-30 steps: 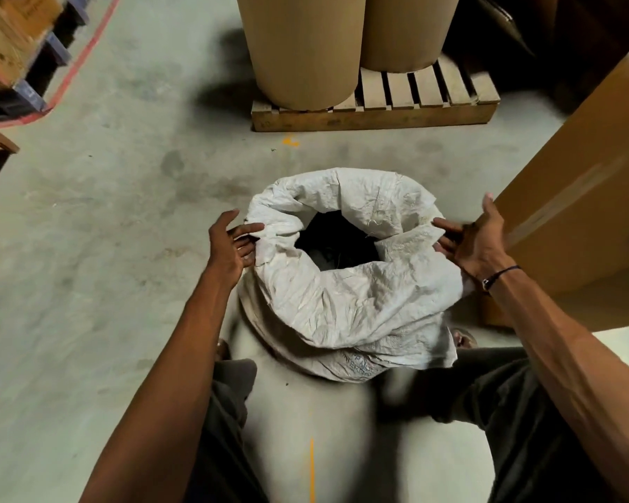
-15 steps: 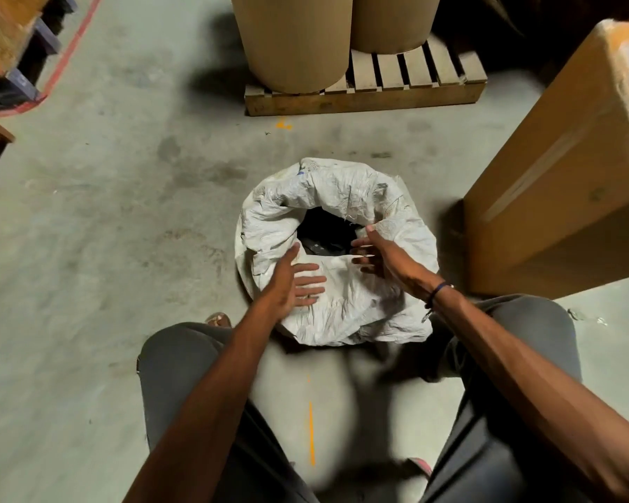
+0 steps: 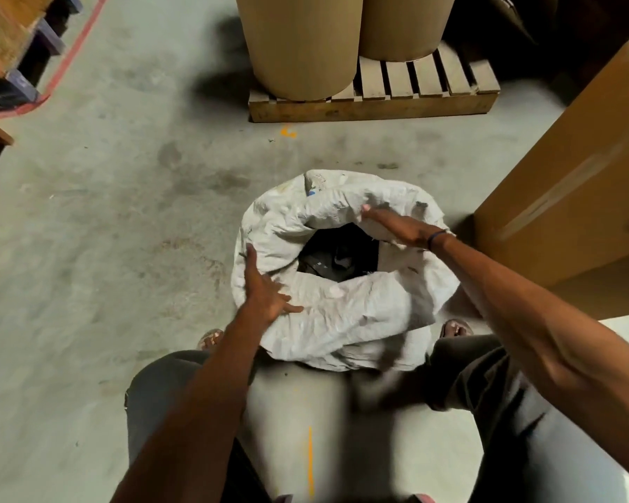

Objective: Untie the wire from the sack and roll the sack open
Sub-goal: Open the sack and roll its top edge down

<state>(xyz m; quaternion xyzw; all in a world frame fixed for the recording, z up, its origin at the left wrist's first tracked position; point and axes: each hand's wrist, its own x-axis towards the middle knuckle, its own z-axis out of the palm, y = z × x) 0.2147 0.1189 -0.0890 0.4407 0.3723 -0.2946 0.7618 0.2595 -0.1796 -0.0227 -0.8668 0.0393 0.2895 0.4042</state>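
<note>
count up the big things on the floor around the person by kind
white woven sack, mouth rolled open: 1
tall brown cardboard drums standing on the pallet: 2
slatted wooden pallet under the drums: 1
large brown cardboard box right of the sack: 1
total: 5

Dim, warm indoor light. Soft shadows on the floor (image 3: 99, 230) left of the rolls (image 3: 302, 45). Motion blur along the bottom edge; wide-angle bending at the edges. Top right corner nearly black.
</note>
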